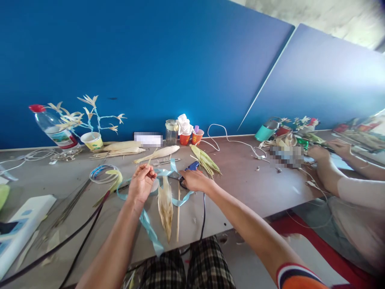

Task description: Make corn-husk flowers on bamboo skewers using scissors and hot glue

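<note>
Fingers [149, 171] of the left hand [140, 185] were pinched together on a thin pale strip [151, 160], raised just above the surface [240, 176]. Those of the right hand [195, 180] were closed over the grip of a blue glue gun [191, 165] that rested on the surface close by. By my judgement, the work would go best with the pinch set low on the strip and its tip left bare. The nozzle should come to the strip, not to the fingertips, and the cord [203, 212] should have slack. The ribbon [148, 224] looped under both wrists and looked likely to snag, so it should be nudged aside. One husk [166, 206] and one stick [178, 216] lay side by side between the forearms, with the one ribbon and the one gun. Farther back stood two orange cups [185, 139], one yellow cup [92, 140], one jar [171, 132] and one bottle [55, 130], tilted. A co-worker's two hands [319, 153] worked well apart at the right.
</note>
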Tool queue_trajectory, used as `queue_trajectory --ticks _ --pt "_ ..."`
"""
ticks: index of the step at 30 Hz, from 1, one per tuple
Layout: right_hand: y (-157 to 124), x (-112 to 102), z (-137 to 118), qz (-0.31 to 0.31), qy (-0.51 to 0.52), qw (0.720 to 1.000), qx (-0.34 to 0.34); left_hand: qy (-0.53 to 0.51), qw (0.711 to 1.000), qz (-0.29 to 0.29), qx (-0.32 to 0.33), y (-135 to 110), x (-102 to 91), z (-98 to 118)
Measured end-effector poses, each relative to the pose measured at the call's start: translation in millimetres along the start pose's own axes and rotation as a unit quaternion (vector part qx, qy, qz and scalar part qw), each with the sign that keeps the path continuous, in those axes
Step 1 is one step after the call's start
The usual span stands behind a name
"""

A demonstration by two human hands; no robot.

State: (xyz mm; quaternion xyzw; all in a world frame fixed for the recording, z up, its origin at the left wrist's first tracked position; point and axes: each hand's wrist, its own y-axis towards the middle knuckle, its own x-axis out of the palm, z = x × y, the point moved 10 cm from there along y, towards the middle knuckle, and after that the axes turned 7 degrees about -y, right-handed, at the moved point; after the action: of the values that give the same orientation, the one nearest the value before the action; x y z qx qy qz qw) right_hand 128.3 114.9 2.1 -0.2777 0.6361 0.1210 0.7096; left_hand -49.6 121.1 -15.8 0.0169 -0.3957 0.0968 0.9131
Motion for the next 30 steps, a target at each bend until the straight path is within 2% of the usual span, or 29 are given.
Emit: queue_trajectory --ticks 5,10,16,20,26,30 --pt "-0.8 -3.1 -1.5 -0.011 -0.041 0.999 0.025 -0.028 0.999 0.013 -0.016 -2.7 -0.9 -3.3" --pt "-3.4 2.1 3.0 -0.035 -0.052 0.998 0.017 -0.013 0.998 0.019 -0.051 -6.0 0.5 -10.8" --pt "-11.1 1.8 4.1 -0.033 -0.073 0.997 -0.001 0.013 1.000 0.007 -0.018 -5.6 4.2 -1.5" --pt "-18.1 -2.6 14.7 -0.041 -0.042 0.998 0.000 0.027 1.000 0.008 -0.014 -4.6 3.0 -1.6" --pt "-25.2 -12.2 39.9 -0.043 0.082 0.995 0.029 0.036 0.999 -0.007 -0.015 -8.0 8.1 -2.1" --pt "-31.5 -24.0 52.6 -0.048 0.106 0.992 0.041 0.034 0.999 0.000 -0.017 -11.2 10.6 0.2"
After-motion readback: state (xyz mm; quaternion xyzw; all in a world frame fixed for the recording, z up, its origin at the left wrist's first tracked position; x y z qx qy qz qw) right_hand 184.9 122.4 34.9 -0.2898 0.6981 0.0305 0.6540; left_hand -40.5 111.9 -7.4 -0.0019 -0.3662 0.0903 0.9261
